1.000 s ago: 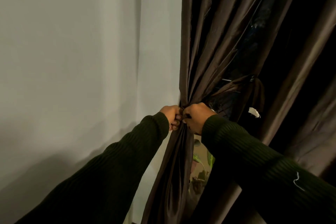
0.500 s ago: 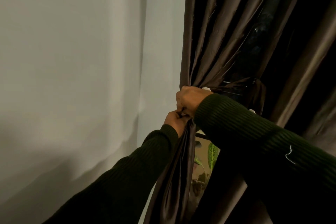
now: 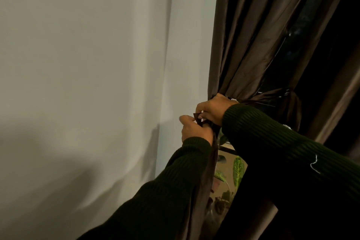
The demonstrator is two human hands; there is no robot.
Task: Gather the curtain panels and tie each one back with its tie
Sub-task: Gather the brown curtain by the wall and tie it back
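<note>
A dark brown satin curtain panel [image 3: 243, 45] hangs beside the wall, bunched into tight folds at hand height. My right hand [image 3: 213, 108] grips the gathered waist of the panel from above. Just below it, my left hand [image 3: 194, 130] pinches a brown strip of the tie [image 3: 198, 120], whose short end sticks out between the two hands. The rest of the tie is hidden behind my fingers. A second brown panel [image 3: 331, 103] at the right shows a knotted band [image 3: 290, 101] around it.
A plain white wall [image 3: 87, 84] fills the left side. Dark window glass [image 3: 311, 25] shows between the panels. Below my arms, green leafy plants [image 3: 237, 171] stand near the sill, partly hidden by my right sleeve.
My right hand has climbed above my left on the gathered panel. My left hand has shifted left and pulled a short end of the tie out between the hands.
</note>
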